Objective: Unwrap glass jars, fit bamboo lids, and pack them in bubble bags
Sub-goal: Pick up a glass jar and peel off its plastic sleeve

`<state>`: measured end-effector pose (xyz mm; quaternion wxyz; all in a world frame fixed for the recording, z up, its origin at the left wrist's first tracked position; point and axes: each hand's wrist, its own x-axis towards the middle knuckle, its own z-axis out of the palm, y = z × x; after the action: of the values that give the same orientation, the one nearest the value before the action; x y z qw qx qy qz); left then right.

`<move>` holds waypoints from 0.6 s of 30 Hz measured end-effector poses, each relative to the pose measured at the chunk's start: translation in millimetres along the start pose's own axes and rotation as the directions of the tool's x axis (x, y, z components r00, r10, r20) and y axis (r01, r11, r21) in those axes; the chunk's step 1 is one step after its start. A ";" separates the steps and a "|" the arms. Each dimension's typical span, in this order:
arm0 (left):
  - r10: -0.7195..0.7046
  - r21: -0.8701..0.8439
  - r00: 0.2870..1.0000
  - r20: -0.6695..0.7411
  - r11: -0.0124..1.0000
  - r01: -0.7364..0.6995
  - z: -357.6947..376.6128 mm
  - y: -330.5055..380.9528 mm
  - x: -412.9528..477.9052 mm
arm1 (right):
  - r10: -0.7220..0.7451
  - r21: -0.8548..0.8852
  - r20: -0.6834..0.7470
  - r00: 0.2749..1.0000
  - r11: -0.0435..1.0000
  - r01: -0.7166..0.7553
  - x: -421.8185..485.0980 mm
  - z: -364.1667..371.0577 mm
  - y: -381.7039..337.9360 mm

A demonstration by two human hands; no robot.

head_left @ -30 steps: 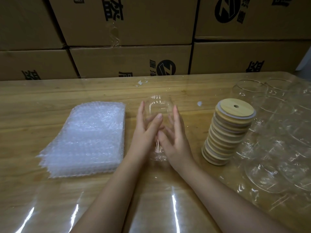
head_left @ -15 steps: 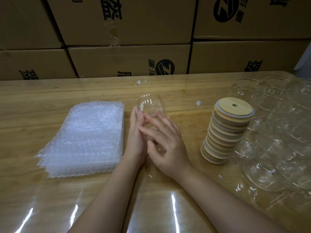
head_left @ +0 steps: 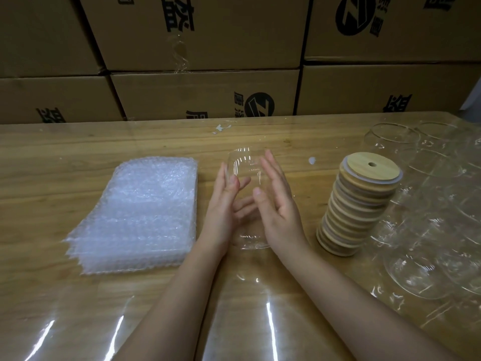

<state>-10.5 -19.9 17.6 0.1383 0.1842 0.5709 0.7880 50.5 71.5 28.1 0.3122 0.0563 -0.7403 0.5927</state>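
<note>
A stack of bubble bags (head_left: 138, 212) lies at the table's (head_left: 65, 152) left. Just right of it, the left hand (head_left: 223, 207) and right hand (head_left: 279, 204) press flat against opposite sides of a clear jar (head_left: 243, 164) standing mid-table, with the fingers straight and not curled. Right of them leans a pile of bamboo lids (head_left: 359, 207), then more jars (head_left: 429, 230) under clear wrap. Cardboard boxes (head_left: 208, 35) line the back.

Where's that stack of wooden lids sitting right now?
In the head view, the stack of wooden lids stands on the table right of centre, between the person's right hand and the cluster of glass jars at the right edge.
</note>
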 end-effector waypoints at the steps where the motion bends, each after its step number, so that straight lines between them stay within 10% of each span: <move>1: 0.009 0.001 1.000 0.004 1.000 -0.009 1.4 0.4 -0.6 | 0.063 0.102 0.009 0.998 0.993 -0.063 0.8 -1.8 0.5; 6: 0.056 -0.018 0.998 -0.005 0.998 -0.056 3.5 0.9 -3.2 | 0.272 0.252 0.156 0.949 0.918 -0.305 2.1 -11.4 12.0; 18: 0.211 0.280 0.976 -0.046 0.941 -0.190 6.6 11.7 -7.8 | 0.140 -0.016 -0.012 0.990 0.990 -0.140 -10.6 3.6 19.8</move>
<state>-0.7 -21.3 29.5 0.0090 0.2289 0.6576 0.7177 48.6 70.9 5.4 0.2743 -0.0018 -0.7458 0.6071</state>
